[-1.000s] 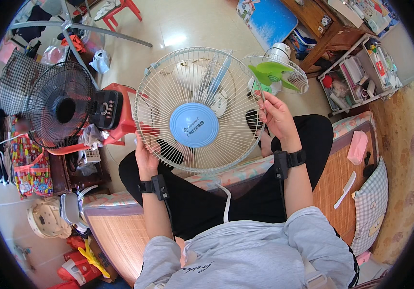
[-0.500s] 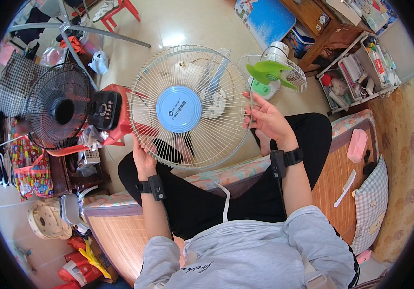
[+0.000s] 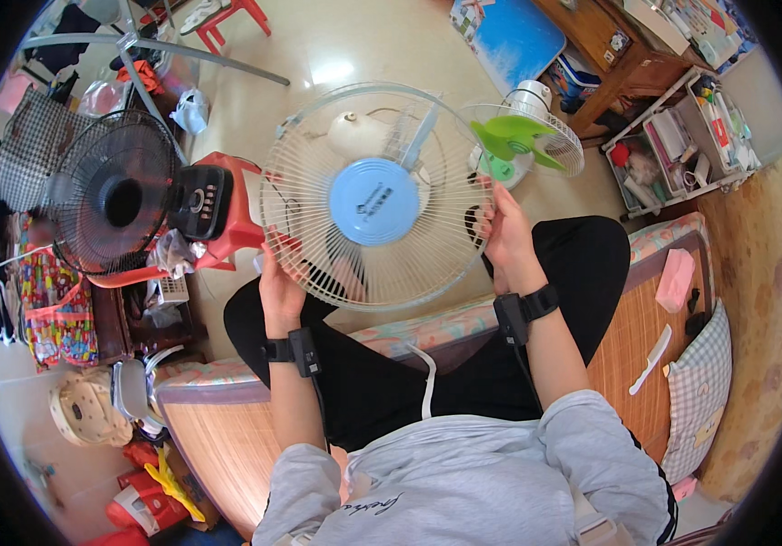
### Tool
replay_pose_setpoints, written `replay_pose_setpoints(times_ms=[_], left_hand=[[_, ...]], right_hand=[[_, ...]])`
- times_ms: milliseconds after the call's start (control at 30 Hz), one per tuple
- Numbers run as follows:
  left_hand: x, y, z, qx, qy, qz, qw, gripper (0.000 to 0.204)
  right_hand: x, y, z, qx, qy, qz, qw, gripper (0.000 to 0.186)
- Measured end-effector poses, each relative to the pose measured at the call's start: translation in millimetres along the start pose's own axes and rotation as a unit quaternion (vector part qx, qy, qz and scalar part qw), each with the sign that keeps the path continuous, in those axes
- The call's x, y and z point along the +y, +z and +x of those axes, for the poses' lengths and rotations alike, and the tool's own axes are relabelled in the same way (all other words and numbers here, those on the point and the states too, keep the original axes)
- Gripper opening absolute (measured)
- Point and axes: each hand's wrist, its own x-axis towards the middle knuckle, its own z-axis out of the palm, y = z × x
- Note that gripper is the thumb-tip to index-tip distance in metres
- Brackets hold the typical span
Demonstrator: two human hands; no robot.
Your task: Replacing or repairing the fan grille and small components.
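A round wire fan grille with a pale blue centre disc is held over my lap. My left hand grips its lower left rim, the fingers partly hidden behind the wires. On the opposite side, the fingers and thumb of my right hand close around the rim. Behind the grille, seen through its wires, are a rounded white fan part and a pale blue post. Dark wristbands sit on both my wrists.
A black-caged fan with a red base stands at the left. Beyond my right hand is a small fan with green blades. A storage cart stands at the far right; a white knife-shaped object lies on the mat beside me.
The grille has shifted slightly right and tilted, with its disc turned a little. My right hand has gone from spread fingers at the rim to a closer grip.
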Motion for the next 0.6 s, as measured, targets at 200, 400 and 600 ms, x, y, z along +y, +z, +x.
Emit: replay_pose_setpoints(times_ms=[200,400,600], left_hand=[[-4.3,13.1,-7.7,-0.053,0.037,0.101,0.993,0.038],[1.3,12.1,-8.1,-0.076,0.043,0.101,0.991,0.032],[-1.3,23.8,-12.5,-0.034,0.058,0.116,0.991,0.033]], right_hand=[[-7.5,-6.9,1.9,0.126,0.009,0.02,0.992,0.029],[-29.2,1.2,-6.3,0.083,-0.059,-0.111,0.989,0.032],[-34.1,-2.1,-7.1,0.042,-0.075,-0.151,0.985,0.032]])
